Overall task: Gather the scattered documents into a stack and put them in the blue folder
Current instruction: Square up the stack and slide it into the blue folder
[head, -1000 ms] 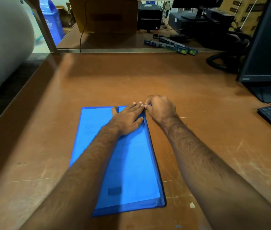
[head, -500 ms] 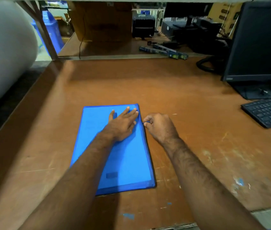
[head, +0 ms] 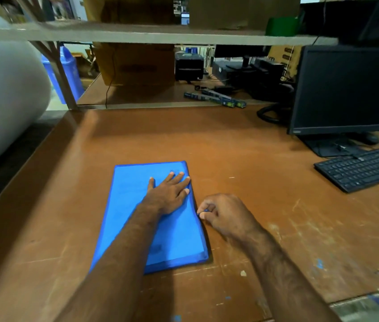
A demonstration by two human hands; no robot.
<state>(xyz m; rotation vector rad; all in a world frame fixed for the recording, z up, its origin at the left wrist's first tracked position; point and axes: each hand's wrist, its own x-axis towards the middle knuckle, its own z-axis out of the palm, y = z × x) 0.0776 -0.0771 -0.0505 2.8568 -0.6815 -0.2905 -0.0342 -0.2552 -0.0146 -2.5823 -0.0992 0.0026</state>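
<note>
1. Flat blue plastic folder (head: 137, 205) lies closed on the scuffed brown wooden desk (head: 253, 182).
2. My left hand (head: 168, 196) presses it, fingers straight.
3. My right hand (head: 226, 216) pinches a small blue tab at the folder's right edge.

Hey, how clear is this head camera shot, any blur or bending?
Head view: the blue folder and both hands, left and right, are fairly sharp; the shelf and far clutter are smeared; wide-angle bending bows the table edges.
</note>
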